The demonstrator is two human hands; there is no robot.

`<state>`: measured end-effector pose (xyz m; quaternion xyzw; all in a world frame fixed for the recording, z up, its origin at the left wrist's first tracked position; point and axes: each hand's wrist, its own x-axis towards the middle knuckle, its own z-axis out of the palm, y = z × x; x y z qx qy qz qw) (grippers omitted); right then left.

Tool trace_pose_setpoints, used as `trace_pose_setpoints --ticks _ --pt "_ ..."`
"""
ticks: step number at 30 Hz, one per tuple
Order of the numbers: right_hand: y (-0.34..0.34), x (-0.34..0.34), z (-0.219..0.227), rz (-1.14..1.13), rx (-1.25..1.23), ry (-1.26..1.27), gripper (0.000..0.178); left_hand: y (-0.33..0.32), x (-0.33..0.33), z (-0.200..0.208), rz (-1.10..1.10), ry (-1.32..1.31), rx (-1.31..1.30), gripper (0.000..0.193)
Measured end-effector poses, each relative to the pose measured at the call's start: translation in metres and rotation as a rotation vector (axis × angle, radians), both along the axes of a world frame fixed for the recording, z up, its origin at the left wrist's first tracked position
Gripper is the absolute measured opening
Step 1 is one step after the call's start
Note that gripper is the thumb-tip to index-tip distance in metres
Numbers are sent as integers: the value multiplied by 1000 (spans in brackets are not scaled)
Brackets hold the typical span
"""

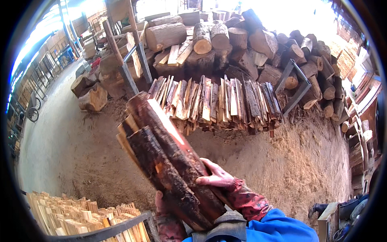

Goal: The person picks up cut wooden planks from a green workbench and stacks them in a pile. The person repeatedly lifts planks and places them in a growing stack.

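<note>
An armful of split firewood [169,173], several long pieces with dark wet bark and some pale split faces, lies slanted across my front, its far end up and to the left. My right hand [217,176] grips its right side, thumb over the bark. At the lower left side is my left hand [160,203]; its thumb shows and the other fingers are hidden by the wood. Just beyond the far end, a row of split firewood [217,101] is stacked in a metal rack [299,84] with upright ends.
Behind the rack rises a big pile of round logs [201,38]. Pale split sticks [76,213] fill another metal-railed holder [100,233] at the lower left. A machine with a metal plate [328,220] stands lower right. Sawdust covers the ground [298,161]. A wheeled cart [33,107] is far left.
</note>
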<state>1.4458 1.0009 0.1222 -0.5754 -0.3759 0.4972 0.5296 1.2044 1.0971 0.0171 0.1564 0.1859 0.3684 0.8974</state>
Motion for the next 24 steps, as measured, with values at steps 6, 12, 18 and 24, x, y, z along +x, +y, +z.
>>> trace_pose_setpoints --ticks 6,12,18,24 --pt "31 55 -7 -173 -30 -14 80 72 75 -5 -191 89 40 67" --pt "70 135 -22 -231 -96 -53 81 126 165 -21 -216 174 25 67" --pt "105 213 -57 -243 -164 -20 80 166 246 -24 -279 269 2 64" --pt "120 268 -95 -320 -310 89 78 190 301 -71 -493 296 -240 67"
